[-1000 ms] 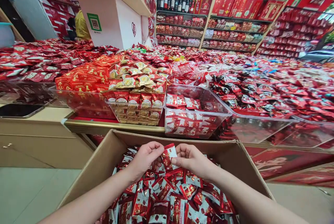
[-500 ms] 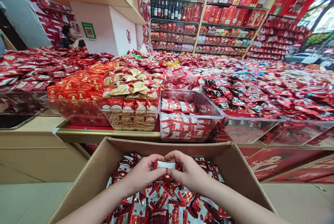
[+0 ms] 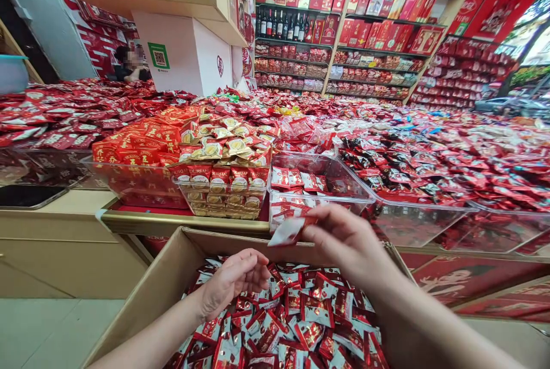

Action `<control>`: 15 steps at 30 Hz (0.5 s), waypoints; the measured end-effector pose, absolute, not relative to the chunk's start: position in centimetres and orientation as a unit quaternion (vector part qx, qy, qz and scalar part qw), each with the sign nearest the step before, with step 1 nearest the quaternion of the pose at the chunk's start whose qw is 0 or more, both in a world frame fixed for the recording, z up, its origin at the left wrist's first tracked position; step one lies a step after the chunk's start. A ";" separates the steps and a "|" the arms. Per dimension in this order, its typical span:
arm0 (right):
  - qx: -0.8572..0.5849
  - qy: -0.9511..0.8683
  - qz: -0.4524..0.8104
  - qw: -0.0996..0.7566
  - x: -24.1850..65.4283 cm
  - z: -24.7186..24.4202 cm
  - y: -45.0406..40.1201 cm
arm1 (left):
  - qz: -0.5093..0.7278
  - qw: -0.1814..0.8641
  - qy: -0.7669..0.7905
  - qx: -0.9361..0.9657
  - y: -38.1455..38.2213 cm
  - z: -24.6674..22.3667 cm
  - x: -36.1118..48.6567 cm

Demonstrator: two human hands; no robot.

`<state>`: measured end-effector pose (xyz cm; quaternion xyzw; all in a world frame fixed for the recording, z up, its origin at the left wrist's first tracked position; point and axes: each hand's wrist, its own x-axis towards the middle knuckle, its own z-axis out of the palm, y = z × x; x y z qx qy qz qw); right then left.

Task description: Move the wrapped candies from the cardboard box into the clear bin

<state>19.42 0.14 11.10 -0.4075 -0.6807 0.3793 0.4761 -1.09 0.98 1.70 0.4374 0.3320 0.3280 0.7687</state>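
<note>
My right hand point(image 3: 339, 240) is lifted above the far edge of the cardboard box point(image 3: 148, 294), a little blurred. Its thumb and fingers pinch one end of a small red and white candy packet point(image 3: 287, 232), which tilts down to the left. Just beyond it stands a clear plastic bin point(image 3: 365, 199) with rows of similar packets point(image 3: 307, 181) inside. My left hand point(image 3: 235, 278) hovers over the box with loosely curled fingers and thumb apart, and nothing shows in it. Many red and white candy packets point(image 3: 315, 310) lie jumbled in the box below.
Left of the bin are bins of durian packets point(image 3: 221, 177) and orange-red packets point(image 3: 141, 145). Dark red packets point(image 3: 399, 168) heap up on the right. A tablet-like dark panel point(image 3: 30, 196) lies at the left. A person point(image 3: 131, 64) is behind the counter; shelves point(image 3: 301, 42) stand at the back.
My hands have parted. The right one has risen toward the clear bin with the candy packet, while the left has let go of it and moved slightly left, staying over the box.
</note>
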 end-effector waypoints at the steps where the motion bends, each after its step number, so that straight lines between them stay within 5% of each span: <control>1: -0.411 -0.677 0.346 0.503 19.9 12.8 1.1 | 0.316 0.758 0.347 0.453 1.1 1.4 -1.1; 5: -0.489 -0.652 0.307 0.492 21.1 17.1 7.1 | 0.265 0.708 0.378 0.535 1.5 -0.5 -1.1; 15: -0.607 -0.651 0.437 0.133 18.9 13.7 15.8 | 0.196 0.624 0.398 0.643 2.0 -3.3 -1.7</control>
